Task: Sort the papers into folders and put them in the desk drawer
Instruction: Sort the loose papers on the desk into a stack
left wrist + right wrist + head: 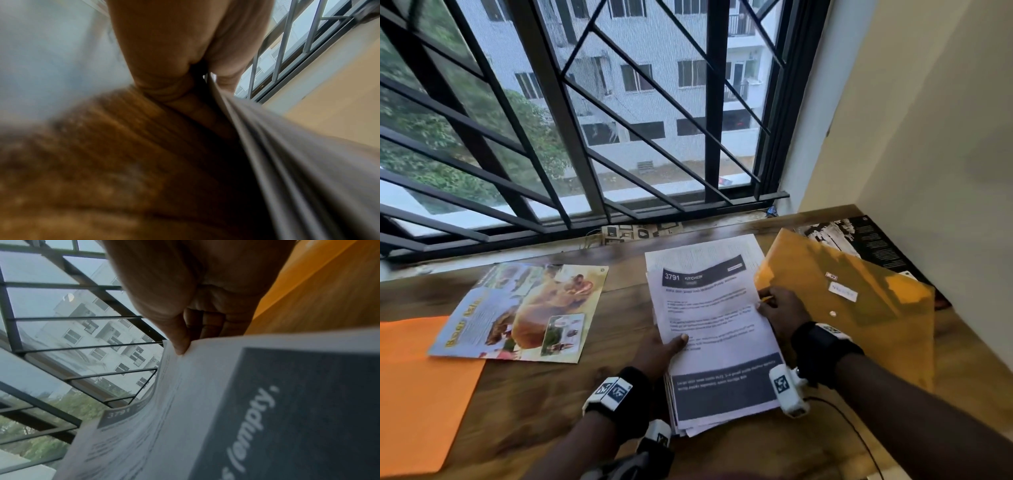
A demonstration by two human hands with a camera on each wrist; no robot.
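Head view is showing the stack of printed papers (717, 342) lying on the wooden counter (619, 394) directly between the two hands, its long axis running away from the person toward the window and leaning slightly left at the far end. The left hand (661, 353) is sitting at the stack's left edge with its thumb lying across the top sheet and its fingers tucked under the lifted edges, so it is pinching the sheets there. The right hand (780, 311) is gripping the right edge farther up, its thumb pressing down on the paper in the right wrist view while the curled fingers go beneath. Both hands are thus clamping onto the same stack from opposite sides, well apart from each other. The yellow folder (859, 308) is lying just beside the right hand, partly under the stack's right margin, so the right hand is clearly the nearer one to it; the orange folder (417, 394) is lying well off to the left, beyond a colourful animal poster (524, 311). The top sheet is looking white with a dark header band reading "3791 KITCHEN" and a dark block at its near end; the sheets below are fanning out unevenly at the near edge. No drawer is showing.
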